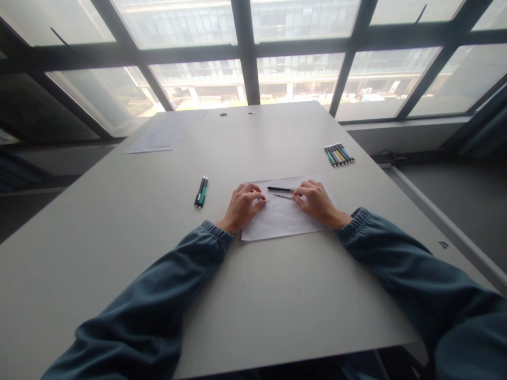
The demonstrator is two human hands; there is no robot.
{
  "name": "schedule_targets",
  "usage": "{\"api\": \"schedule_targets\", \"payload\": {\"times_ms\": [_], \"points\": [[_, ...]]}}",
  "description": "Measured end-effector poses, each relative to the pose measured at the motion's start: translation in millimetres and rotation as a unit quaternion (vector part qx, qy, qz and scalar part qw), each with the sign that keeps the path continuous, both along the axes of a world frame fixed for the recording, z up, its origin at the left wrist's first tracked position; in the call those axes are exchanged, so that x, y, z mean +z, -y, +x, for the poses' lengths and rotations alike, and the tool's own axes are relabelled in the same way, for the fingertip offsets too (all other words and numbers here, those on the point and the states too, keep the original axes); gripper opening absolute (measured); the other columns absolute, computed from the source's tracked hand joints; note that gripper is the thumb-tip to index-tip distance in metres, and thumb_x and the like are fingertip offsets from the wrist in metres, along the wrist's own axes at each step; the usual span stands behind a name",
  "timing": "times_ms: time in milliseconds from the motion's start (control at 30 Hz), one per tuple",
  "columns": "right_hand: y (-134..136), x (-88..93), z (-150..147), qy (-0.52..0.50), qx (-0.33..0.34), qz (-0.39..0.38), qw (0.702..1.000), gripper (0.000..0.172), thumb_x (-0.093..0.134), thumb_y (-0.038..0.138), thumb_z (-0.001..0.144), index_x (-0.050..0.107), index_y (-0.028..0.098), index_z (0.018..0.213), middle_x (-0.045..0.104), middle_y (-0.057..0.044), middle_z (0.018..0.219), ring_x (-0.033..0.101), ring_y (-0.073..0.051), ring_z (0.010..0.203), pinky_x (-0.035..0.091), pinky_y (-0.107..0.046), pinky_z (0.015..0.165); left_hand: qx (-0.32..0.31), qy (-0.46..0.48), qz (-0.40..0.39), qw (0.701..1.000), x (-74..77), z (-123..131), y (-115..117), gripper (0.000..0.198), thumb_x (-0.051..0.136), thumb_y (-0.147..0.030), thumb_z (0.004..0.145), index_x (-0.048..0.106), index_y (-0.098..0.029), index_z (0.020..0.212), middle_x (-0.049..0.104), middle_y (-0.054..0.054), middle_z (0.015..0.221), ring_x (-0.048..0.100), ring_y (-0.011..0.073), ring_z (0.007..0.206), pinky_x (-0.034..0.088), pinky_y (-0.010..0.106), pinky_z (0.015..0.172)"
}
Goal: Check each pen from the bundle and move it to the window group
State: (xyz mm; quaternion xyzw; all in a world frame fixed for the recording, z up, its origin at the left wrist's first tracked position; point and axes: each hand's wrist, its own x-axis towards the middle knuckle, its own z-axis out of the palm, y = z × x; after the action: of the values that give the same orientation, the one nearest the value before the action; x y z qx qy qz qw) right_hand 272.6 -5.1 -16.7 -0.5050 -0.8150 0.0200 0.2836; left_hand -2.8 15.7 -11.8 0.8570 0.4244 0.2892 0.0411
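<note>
My left hand (244, 206) is closed in a pinch over the left part of a white paper sheet (277, 224). A tiny pale bit shows at its fingertips, too small to name. On the sheet's right side my right hand (316, 202) is also closed, with thumb and fingertips on the end of a thin pen refill (282, 196), whose point faces left. A black pen barrel (279, 188) lies just behind the refill, its right end reaching the right fingers.
Two pens (201, 192), black and green, lie left of the sheet. A row of several coloured pens (339, 154) is at the back right. More paper (154, 137) lies at the far left of the white table (257, 306), before the windows.
</note>
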Motion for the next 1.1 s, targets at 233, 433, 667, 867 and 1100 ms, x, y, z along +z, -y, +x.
{"api": "schedule_targets", "payload": {"times_ms": [233,433,667,867,1100], "points": [[0.6,2.1,-0.5,0.016,0.004,-0.026,1.0,0.011,0.065,0.025,0.094,0.074,0.02,0.089,0.071,-0.006,0.089,0.059,-0.025,0.093,0.036,-0.04,0.086,0.007,-0.013,-0.023,1.0,2.4,1.6,2.2,0.005,0.073,-0.026,0.089,0.076,-0.025,0.091,0.067,0.006,0.118,0.056,0.0271,0.112,0.047,0.047,0.103],[1.3,4.0,-1.3,0.015,0.008,-0.035,0.999,0.012,0.064,0.024,0.094,0.073,0.02,0.088,0.071,-0.007,0.088,0.059,-0.025,0.094,0.037,-0.038,0.086,-0.001,-0.006,-0.032,0.999,4.5,2.4,3.2,0.004,0.071,-0.024,0.089,0.075,-0.023,0.089,0.067,0.006,0.117,0.056,0.0271,0.113,0.048,0.047,0.103],[1.0,2.9,-1.0,0.012,0.019,-0.028,0.999,0.012,0.063,0.019,0.094,0.072,0.019,0.086,0.07,-0.007,0.088,0.058,-0.025,0.094,0.039,-0.038,0.086,-0.012,0.0,-0.026,1.0,3.3,2.4,2.3,0.004,0.071,-0.025,0.089,0.074,-0.023,0.088,0.067,0.007,0.116,0.057,0.0274,0.111,0.049,0.047,0.101],[-0.7,1.1,0.8,0.001,0.022,-0.003,1.0,0.012,0.062,0.019,0.095,0.069,0.02,0.086,0.068,-0.008,0.09,0.056,-0.026,0.094,0.041,-0.039,0.086,-0.024,0.012,-0.01,1.0,0.2,0.7,0.2,0.004,0.071,-0.024,0.089,0.074,-0.023,0.087,0.067,0.007,0.115,0.057,0.0277,0.109,0.05,0.048,0.099],[-0.3,1.9,0.5,-0.067,0.018,0.021,0.997,0.014,0.054,0.021,0.099,0.066,0.021,0.092,0.067,-0.008,0.092,0.058,-0.024,0.09,0.044,-0.037,0.084,-0.013,0.064,0.036,0.997,6.8,1.9,3.2,0.011,0.063,-0.029,0.097,0.071,-0.022,0.094,0.068,0.006,0.11,0.058,0.0236,0.106,0.049,0.042,0.099]]}}
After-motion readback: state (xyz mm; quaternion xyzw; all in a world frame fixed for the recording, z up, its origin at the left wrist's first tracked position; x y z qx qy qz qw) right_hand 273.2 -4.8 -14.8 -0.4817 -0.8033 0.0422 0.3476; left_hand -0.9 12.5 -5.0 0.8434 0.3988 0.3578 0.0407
